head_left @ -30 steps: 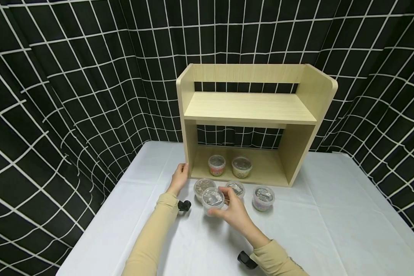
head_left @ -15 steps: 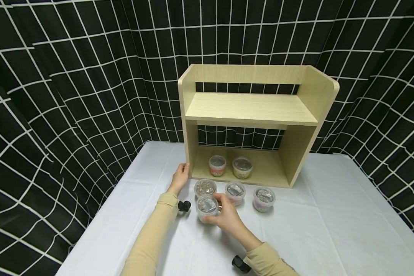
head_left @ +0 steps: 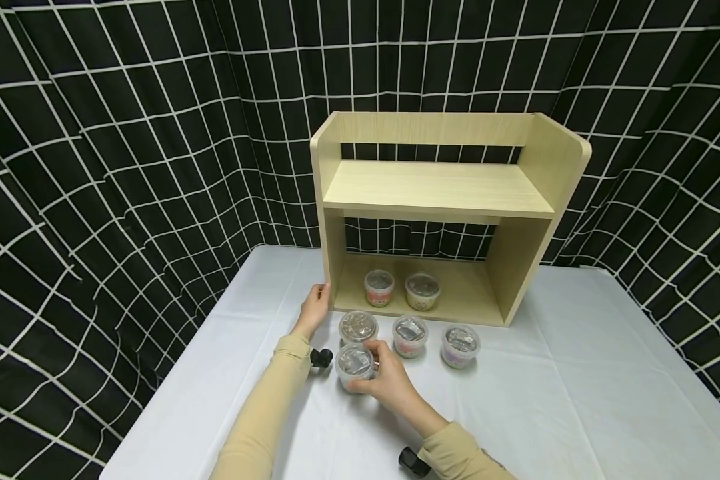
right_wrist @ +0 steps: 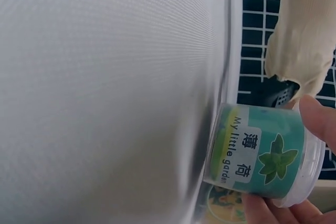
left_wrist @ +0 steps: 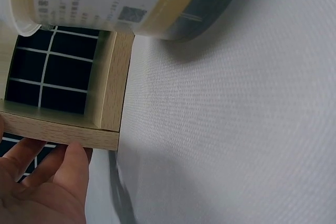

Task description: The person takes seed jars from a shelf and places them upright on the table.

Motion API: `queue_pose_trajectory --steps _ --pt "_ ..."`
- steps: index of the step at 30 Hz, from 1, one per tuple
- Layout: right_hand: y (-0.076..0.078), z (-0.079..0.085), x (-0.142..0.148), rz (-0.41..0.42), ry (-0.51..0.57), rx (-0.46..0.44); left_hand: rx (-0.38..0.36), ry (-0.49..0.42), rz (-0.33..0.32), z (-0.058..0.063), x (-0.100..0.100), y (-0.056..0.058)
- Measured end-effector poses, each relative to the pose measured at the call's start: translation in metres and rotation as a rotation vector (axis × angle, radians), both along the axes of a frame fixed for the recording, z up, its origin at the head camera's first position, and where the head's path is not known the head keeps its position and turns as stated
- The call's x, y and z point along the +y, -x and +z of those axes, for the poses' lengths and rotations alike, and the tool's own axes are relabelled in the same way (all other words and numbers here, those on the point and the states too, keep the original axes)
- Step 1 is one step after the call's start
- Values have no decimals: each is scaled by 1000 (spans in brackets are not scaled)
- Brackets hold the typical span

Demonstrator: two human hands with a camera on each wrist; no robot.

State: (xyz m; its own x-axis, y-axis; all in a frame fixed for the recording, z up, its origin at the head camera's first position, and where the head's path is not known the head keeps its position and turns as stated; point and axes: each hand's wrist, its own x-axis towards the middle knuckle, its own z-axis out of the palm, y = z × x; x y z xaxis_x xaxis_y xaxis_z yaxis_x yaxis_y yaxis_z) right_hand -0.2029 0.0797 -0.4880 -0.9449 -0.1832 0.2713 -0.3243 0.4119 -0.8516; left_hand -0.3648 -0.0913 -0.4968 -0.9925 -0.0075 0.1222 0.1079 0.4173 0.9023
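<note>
The right hand [head_left: 387,380] grasps a green-labelled tub [head_left: 355,361], upright. Just beyond, a wider tub [head_left: 358,325] stands between it and the shelf [head_left: 438,185]. Past that hand are two tubs [head_left: 410,331]; farther, two shelved tubs [head_left: 423,288]. The left hand [head_left: 313,311], fingers extended, touches the shelf's side.

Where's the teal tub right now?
In the head view, the teal tub is in the right hand, in front of the shelf's left end, just nearer the camera than the table row's leftmost tub.
</note>
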Motion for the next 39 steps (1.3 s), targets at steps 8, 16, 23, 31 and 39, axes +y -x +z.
queue_pose_trajectory --steps 8,16,23,31,39 --pt "1 -2 -1 0 -19 -29 -16 4 2 -1 0 1" --pt "2 -5 -1 5 -28 -8 -19 -1 -3 0 0 0" --pt "0 -7 1 20 -32 0 -7 0 11 -1 2 2" --pt "0 -10 1 36 -42 12 -6 1 16 -2 1 3" --pt "0 -11 3 58 -42 -3 16 0 26 -4 2 2"
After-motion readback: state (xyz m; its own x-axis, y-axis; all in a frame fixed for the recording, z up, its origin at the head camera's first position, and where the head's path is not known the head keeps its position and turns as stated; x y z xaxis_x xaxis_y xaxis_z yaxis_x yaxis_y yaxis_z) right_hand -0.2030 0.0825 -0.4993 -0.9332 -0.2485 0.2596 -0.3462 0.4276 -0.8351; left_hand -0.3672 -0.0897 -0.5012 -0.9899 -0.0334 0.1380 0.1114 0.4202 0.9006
